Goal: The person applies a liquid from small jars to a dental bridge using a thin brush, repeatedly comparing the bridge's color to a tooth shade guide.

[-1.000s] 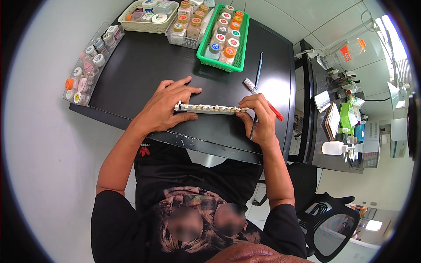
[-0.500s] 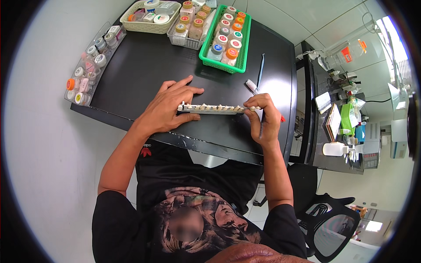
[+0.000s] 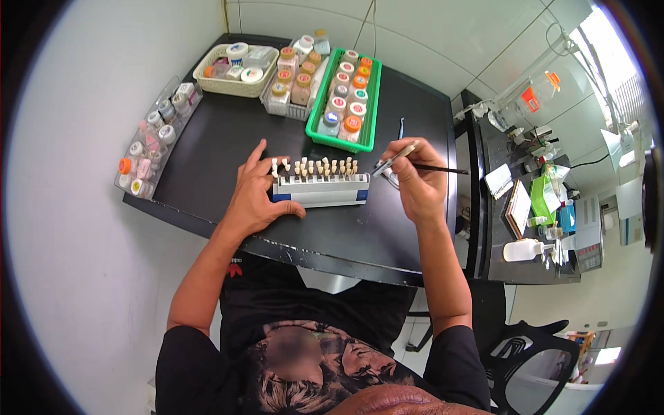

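Observation:
A dental shade guide [image 3: 321, 190], a white and blue holder with rows of tooth-shaped tabs along its top, stands on the black table. My left hand [image 3: 252, 190] grips its left end, with the thumb along the front and the fingers behind. To the right of the holder, my right hand [image 3: 422, 176] pinches a single shade tab [image 3: 395, 159], tilted, its metal stem toward the holder and pale tip up. A thin dark stick [image 3: 443, 169] crosses at my right fingers; whether they hold it I cannot tell. Below them a pale object is partly hidden.
Behind stand a green basket [image 3: 373, 124] of capped bottles, a grey basket [image 3: 297, 114] and a cream basket [image 3: 232, 88] with jars. A clear tray [image 3: 166, 149] of small jars lines the left edge. A blue-handled tool [image 3: 401, 126] lies beyond my right hand.
My right hand has left the guide's right end and risen slightly to the right with a shade tab. The guide now shows its front face; my left hand stays at its left end.

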Demonstrator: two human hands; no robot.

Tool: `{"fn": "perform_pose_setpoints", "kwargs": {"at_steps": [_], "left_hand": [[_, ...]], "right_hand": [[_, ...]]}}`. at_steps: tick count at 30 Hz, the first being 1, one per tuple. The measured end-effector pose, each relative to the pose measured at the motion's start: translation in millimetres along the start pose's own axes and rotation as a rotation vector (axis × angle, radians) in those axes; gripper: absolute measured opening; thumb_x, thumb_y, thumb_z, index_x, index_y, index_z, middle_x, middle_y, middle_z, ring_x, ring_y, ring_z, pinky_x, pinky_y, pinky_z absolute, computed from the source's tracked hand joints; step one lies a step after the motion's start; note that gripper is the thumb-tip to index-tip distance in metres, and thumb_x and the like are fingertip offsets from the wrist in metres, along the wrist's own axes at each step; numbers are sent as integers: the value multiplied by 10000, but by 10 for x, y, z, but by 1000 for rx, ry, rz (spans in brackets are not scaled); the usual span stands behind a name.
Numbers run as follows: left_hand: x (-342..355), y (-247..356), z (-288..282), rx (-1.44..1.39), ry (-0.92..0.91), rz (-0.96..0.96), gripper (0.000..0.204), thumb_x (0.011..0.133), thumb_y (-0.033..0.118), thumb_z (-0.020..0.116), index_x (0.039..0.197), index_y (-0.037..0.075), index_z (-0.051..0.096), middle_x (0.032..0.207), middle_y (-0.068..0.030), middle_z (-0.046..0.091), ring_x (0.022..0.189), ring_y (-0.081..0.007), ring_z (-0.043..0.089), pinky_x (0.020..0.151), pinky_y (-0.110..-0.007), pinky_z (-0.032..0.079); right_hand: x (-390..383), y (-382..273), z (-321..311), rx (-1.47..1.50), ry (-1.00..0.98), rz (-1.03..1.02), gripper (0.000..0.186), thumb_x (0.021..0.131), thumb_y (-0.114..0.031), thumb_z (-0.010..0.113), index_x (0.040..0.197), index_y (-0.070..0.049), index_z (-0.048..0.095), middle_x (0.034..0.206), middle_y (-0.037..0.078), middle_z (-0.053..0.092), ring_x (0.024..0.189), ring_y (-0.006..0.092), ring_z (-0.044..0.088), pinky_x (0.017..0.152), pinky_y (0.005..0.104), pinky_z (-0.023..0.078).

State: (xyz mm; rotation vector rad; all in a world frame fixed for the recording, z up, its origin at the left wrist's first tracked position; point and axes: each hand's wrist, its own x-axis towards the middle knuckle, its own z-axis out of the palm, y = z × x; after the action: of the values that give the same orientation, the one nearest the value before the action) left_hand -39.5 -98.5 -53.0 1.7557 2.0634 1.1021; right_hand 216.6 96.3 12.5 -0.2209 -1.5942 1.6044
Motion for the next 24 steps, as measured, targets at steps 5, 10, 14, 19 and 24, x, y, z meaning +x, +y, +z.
{"fn": "perform_pose_setpoints", "kwargs": {"at_steps": [5,10,14,19,24], "left_hand": [[-5,-3,18,123,40,-73,683,766,593,923,1236,104,838,1506,-110,670,1619,-432,336,1265,-561,302],[40,75,5,106,135,-166,652,954,623,769,1232,35,825,1516,-188,657,1598,-472,348,1263,-565,305],[111,199,-169,168,6,-233,714,921,637,803,1160,-35,828,1537,-218,641,1597,-486,347,1257,-562,321],[165,168,-229,333,-11,-303,716,798,673,886,949,-26,861,1556,-240,629,1591,-492,363,1230,-568,347],[224,266,-296,512,-55,-331,725,777,701,885,907,-11,863,1560,-228,634,1580,-473,392,1194,-562,373]], "right_hand": [[-35,152,80,66,-28,98,274,1027,-66,781,1270,41,715,1146,140,797,1067,153,734,924,288,573],[-152,172,108,86,-58,172,319,1033,-41,763,1328,40,675,1157,158,804,1083,155,740,939,302,582],[-218,218,4,52,-98,167,294,1035,-39,762,1304,28,666,1146,160,806,1075,158,753,906,290,595],[-221,196,46,51,-105,197,268,1029,-36,764,1274,18,670,1133,158,806,1048,146,749,882,285,595],[-204,211,38,156,-38,290,259,1017,-33,767,1254,8,674,1128,146,803,1066,150,750,874,286,593]]}}
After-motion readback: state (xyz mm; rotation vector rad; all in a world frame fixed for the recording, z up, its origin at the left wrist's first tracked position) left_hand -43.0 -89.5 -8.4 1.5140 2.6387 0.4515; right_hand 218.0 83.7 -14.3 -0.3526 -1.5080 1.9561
